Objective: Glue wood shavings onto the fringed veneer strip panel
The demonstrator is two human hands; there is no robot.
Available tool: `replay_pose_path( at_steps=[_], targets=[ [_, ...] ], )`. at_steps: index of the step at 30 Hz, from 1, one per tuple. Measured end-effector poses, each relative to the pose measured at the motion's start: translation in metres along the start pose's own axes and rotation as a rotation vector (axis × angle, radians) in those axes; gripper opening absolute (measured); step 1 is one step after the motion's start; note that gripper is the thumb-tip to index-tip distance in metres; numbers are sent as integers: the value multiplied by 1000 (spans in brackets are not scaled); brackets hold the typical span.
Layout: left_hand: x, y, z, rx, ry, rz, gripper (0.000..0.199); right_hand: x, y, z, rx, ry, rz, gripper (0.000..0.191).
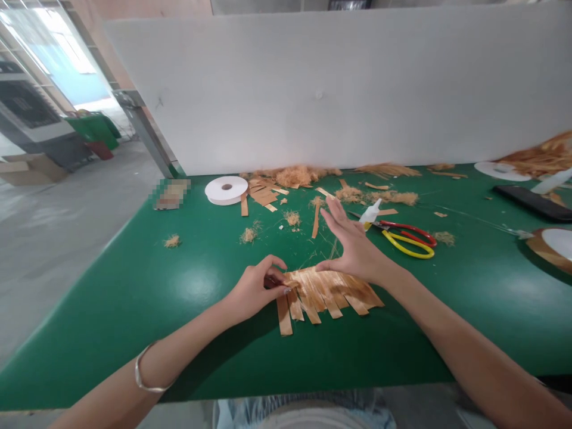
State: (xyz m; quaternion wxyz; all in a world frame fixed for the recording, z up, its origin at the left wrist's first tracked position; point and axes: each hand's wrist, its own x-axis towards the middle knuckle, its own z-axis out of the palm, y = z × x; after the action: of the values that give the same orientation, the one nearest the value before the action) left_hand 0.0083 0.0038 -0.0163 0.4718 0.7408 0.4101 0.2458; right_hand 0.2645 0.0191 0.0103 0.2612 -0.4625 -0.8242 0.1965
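A tan fringed piece point(328, 292) made of flat strips lies on the green table point(179, 333) near its front edge, strip ends pointing toward me. My left hand point(257, 289) pinches the piece at its left end between thumb and fingers. Over the upper right part of the piece, my right hand point(353, 244) is spread, with its thumb near the top edge and its fingers raised. Nothing shows between the fingers of my right hand. Just beyond it lie scissors point(409, 238) with red and yellow handles and a white glue bottle point(370, 213).
A white reel point(226, 189) stands at the back left beside cut tan strips point(263, 193). Fibre tufts point(292, 218) are scattered about. A black phone point(534, 202) and another reel point(558, 247) are at the right. A white panel point(313, 89) rises behind the table.
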Motion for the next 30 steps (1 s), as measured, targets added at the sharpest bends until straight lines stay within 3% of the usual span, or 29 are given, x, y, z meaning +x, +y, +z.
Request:
replay_pose_path(
  at_steps=[3, 6, 10, 17, 20, 23, 27, 30],
  targets=[
    [0, 0, 0, -2, -3, -16, 29, 1, -1, 9, -412, 160, -45, 101],
    [0, 0, 0, -11, -9, -21, 30, 3, -1, 13, -569, 263, -22, 107],
    [1, 0, 1, -39, -11, -25, 33, 4, 5, 12, -524, 329, 74, 108],
    [0, -1, 1, -39, -23, -30, 36, 6, 13, 11, -345, 332, 108, 113],
    [0, -1, 0, -43, -31, -24, 34, 7, 10, 9, -128, 275, 211, 114],
    [0, 1, 0, -54, -35, -7, 32, 5, 7, 3, 258, 116, 274, 102],
    [1, 3, 0, 2, -8, 29, 32, 1, 3, -2, 853, -192, 105, 92],
    [1, 3, -1, 3, -2, 49, 33, -2, -2, 2, 1070, -307, 60, 94]
  ],
)
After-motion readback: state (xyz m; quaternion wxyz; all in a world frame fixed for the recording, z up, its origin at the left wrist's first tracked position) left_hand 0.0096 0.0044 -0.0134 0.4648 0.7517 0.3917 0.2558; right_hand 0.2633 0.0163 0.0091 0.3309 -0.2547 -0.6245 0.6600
